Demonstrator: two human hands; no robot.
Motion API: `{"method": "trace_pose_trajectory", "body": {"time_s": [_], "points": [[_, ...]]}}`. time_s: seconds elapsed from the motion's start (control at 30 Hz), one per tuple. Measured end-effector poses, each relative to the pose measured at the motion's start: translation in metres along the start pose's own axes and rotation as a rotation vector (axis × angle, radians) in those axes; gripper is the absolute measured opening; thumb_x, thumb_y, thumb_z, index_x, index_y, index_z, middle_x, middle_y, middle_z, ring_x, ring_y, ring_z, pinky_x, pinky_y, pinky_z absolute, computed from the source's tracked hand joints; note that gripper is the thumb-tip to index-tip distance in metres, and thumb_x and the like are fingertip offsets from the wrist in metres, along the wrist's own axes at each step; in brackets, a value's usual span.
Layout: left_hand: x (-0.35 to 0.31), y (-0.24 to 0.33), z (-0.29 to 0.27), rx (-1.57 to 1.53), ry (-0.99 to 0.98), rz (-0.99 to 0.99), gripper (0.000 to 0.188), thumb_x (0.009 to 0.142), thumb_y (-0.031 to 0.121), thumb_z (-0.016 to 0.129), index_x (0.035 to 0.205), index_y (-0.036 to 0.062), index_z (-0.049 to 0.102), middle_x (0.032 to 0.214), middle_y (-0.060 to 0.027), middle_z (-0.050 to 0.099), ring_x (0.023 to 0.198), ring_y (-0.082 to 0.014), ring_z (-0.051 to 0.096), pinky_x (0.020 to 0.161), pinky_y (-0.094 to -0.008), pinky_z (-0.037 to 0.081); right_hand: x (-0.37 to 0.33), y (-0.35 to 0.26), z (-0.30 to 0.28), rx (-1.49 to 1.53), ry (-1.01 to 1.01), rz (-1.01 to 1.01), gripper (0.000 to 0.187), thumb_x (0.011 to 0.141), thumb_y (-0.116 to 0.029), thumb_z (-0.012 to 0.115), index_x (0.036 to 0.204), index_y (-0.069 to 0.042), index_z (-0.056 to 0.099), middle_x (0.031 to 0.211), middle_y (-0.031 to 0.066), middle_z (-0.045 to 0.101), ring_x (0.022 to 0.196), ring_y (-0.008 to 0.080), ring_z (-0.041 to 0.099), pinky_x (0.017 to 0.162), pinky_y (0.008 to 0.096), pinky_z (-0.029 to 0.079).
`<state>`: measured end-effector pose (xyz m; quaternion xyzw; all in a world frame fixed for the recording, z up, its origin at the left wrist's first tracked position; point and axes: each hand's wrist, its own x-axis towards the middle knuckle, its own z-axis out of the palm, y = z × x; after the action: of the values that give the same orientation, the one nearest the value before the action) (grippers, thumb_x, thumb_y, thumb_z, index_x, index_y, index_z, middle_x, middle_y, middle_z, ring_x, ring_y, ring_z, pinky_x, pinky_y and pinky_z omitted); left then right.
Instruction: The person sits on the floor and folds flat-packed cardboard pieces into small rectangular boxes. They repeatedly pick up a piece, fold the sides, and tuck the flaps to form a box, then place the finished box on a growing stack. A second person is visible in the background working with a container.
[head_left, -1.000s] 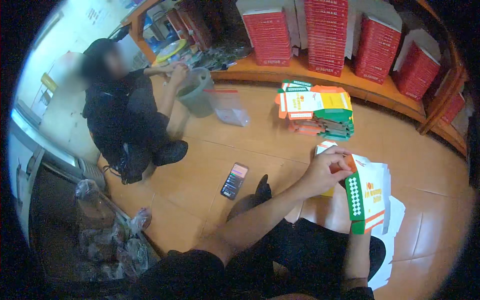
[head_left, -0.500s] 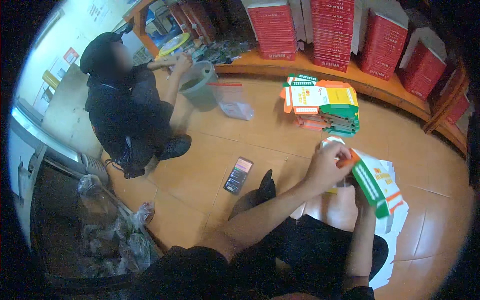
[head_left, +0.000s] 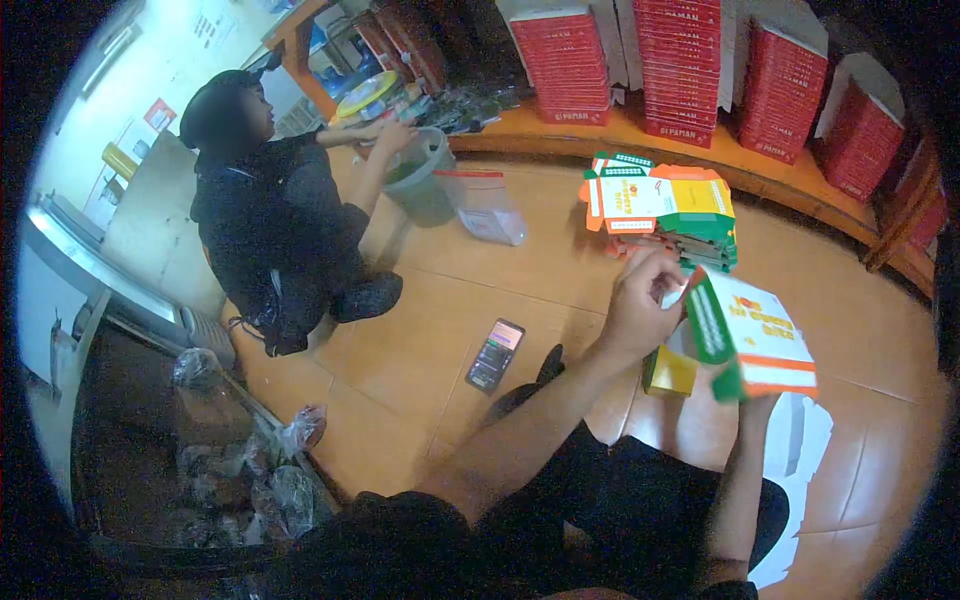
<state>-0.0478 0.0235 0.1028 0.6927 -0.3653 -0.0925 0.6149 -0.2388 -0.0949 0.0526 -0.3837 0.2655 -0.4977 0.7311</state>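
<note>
A white, green and orange cardboard box, partly folded into shape, is held in front of me above the tiled floor. My left hand grips its left end with bent fingers. My right hand is hidden under the box; only its forearm rises to the box's underside. Beyond the box lies a stack of flat, unfolded boxes of the same colours. Below the box a small yellow flap shows.
A person in black crouches at the upper left with a grey bucket and a clear zip bag. A phone lies on the floor. Red box stacks fill a wooden shelf. Plastic bags lie lower left.
The box has been raised and turned so that its broad printed face points up. My left hand moved up with it. The view shifted slightly.
</note>
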Motion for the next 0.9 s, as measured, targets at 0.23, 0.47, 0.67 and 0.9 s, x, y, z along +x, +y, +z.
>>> {"method": "trace_pose_trajectory", "body": {"time_s": [0.23,0.47,0.67,0.9], "points": [[-0.030,-0.085,0.048,-0.704,0.005,-0.276,0.030,0.090,0.020,0.072,0.111,0.0015,0.064,0.104,-0.0085,0.068,0.089,-0.0149,0.062,0.076,-0.0315,0.052,-0.013,0.002,0.043,-0.883,-0.133,-0.477,0.011,0.087,-0.003,0.070,0.095,0.003,0.064,0.078,-0.0008,0.057,0.072,0.0059,0.051,0.064,0.0223,0.042],[-0.038,-0.030,0.063,-0.578,-0.304,-0.123,0.036,0.097,0.029,0.064,0.114,-0.0008,0.057,0.108,-0.0128,0.066,0.100,-0.0208,0.065,0.082,-0.0365,0.053,-0.033,-0.005,0.058,-1.056,-0.302,-0.655,0.020,0.079,0.003,0.067,0.099,0.000,0.068,0.079,0.0079,0.054,0.072,0.0187,0.057,0.068,0.0298,0.049],[-0.024,-0.018,0.034,-0.172,0.030,-0.074,0.021,0.095,0.017,0.060,0.105,-0.0009,0.062,0.098,-0.0201,0.066,0.088,-0.0334,0.067,0.077,-0.0420,0.052,-0.040,-0.003,0.069,-1.106,-0.389,-0.687,0.019,0.076,0.007,0.067,0.094,0.001,0.068,0.079,0.0077,0.053,0.068,0.0173,0.054,0.064,0.0290,0.046],[-0.038,-0.042,0.048,-0.093,-0.170,-0.074,0.023,0.090,0.013,0.066,0.110,0.0022,0.063,0.110,-0.0172,0.065,0.107,-0.0329,0.062,0.090,-0.0450,0.049,-0.015,0.004,0.038,-0.828,-0.296,-0.322,0.008,0.092,-0.005,0.067,0.091,0.003,0.066,0.088,0.0039,0.061,0.079,0.0096,0.057,0.072,0.0233,0.048]]}}
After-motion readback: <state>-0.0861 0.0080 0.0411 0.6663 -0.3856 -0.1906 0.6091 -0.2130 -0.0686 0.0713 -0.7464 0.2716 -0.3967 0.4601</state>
